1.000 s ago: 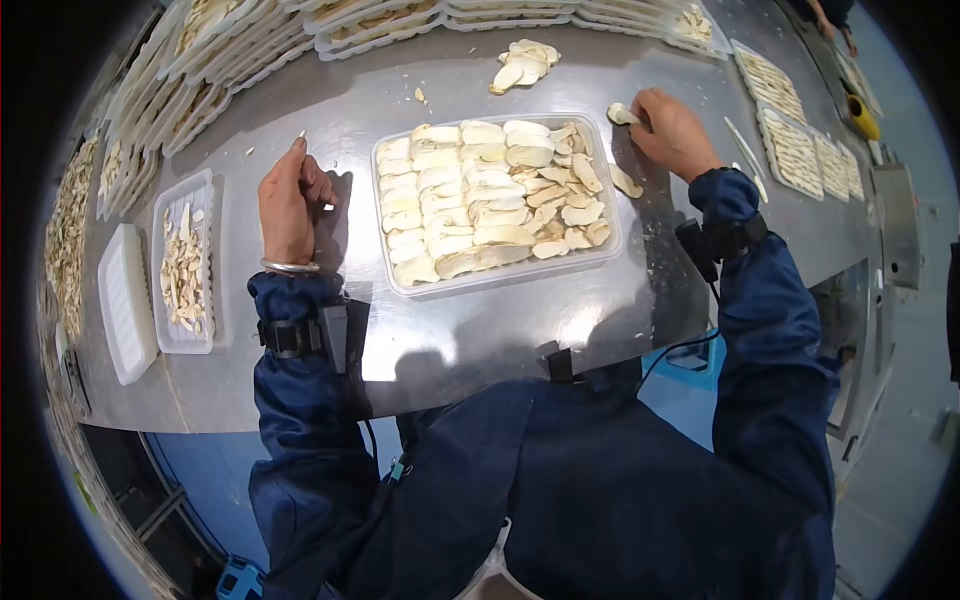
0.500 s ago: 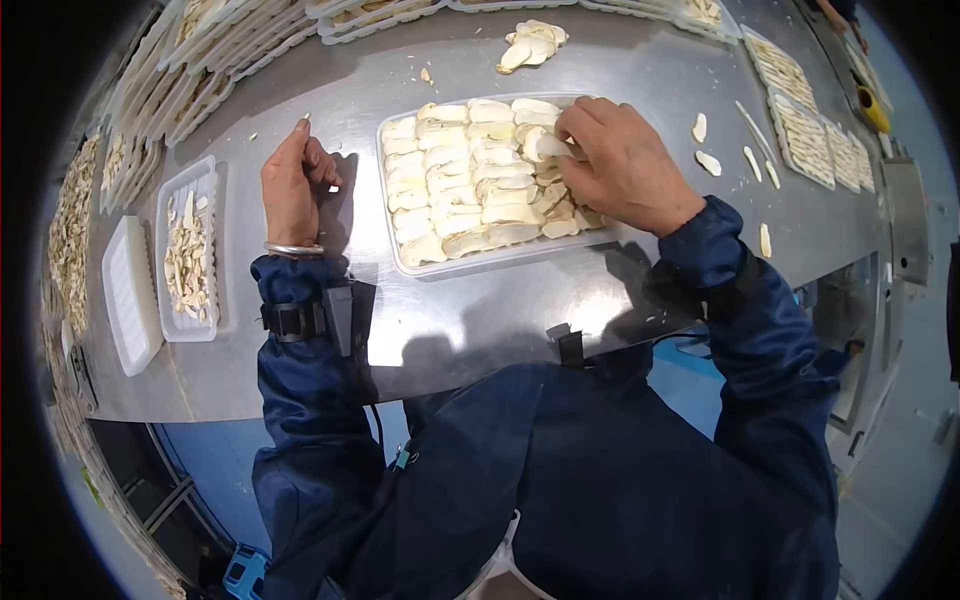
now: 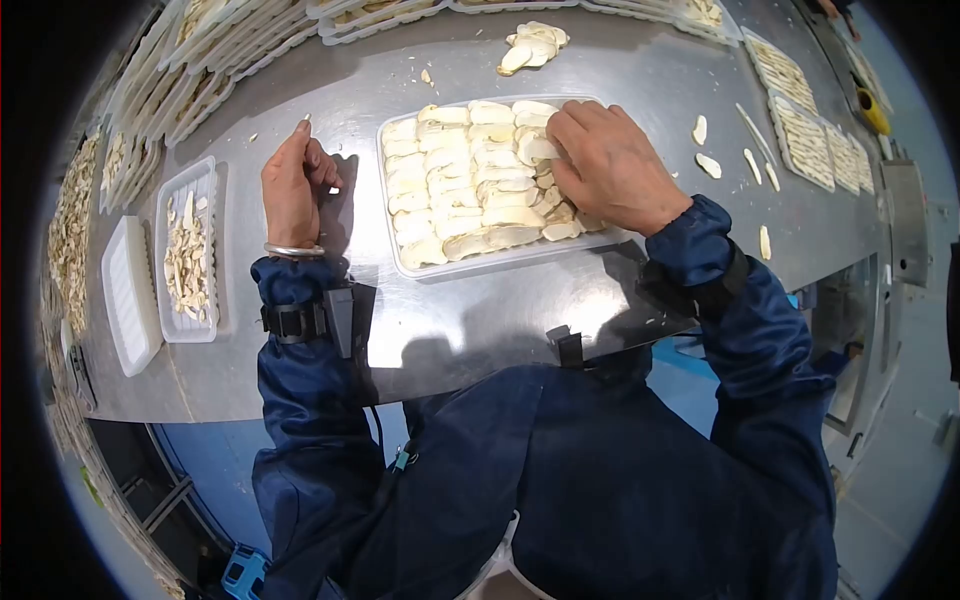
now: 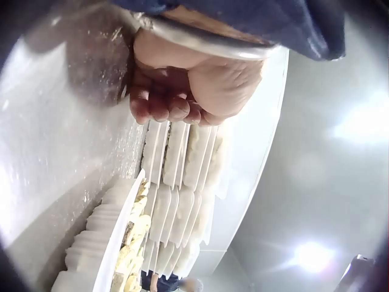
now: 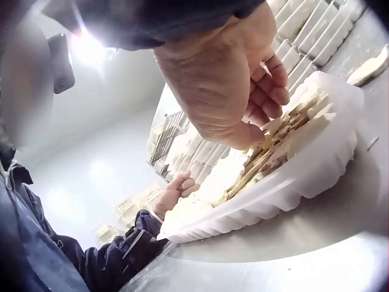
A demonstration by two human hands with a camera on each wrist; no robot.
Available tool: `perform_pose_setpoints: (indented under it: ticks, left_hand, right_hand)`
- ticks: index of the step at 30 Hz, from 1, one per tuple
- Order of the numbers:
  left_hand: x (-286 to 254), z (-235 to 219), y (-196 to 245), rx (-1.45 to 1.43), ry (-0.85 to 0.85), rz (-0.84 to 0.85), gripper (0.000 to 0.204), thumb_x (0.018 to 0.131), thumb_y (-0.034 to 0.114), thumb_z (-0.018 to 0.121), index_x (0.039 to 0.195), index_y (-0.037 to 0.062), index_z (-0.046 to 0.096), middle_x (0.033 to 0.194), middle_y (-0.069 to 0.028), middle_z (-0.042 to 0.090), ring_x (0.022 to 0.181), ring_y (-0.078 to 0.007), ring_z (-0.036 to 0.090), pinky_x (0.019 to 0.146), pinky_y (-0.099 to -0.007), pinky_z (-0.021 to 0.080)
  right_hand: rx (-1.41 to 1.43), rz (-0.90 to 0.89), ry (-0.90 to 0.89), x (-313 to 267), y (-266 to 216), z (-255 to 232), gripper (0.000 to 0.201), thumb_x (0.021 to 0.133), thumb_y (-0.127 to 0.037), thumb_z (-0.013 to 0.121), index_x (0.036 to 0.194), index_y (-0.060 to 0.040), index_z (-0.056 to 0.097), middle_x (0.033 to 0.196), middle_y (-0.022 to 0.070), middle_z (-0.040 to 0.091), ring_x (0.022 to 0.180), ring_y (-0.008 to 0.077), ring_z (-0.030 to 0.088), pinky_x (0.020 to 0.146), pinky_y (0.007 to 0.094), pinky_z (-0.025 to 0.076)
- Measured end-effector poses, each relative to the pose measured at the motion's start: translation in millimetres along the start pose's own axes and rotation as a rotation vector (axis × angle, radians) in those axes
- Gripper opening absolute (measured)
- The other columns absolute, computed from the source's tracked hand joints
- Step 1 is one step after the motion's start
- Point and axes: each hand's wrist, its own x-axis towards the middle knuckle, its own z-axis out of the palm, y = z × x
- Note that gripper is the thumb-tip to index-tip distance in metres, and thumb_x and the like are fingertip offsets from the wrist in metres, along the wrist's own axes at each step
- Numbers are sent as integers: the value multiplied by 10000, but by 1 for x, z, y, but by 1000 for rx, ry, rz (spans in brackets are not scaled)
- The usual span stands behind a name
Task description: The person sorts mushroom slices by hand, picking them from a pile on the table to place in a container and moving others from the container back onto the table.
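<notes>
Steel table (image 3: 640,70) ringed by stacked trays (image 3: 230,40). Slice (image 3: 538,148) pinched by right hand (image 3: 605,165) over tray (image 3: 490,262); left hand (image 3: 293,190) fisted, nothing visibly held.

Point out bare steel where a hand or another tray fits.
Free: the strip between the left hand and the mushroom tray, and the table's near edge below that tray. Crowded: far edge with stacked trays, left side by the scrap tray, loose slices beside the right hand.
</notes>
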Motion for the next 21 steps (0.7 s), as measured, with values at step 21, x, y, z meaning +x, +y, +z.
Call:
perform_pose_setpoints:
  ticks: [21]
  left_hand:
    - [-2,4,6,-29,17,-53,392,963,281,507,628,105,407,540,-2,333,509,-136,374,510,-292,355]
  right_hand:
    - [-30,584,44,-122,94,-47,284,778,-163,616,1025,-25,596,960,165,582,904,346,579,781,415,470]
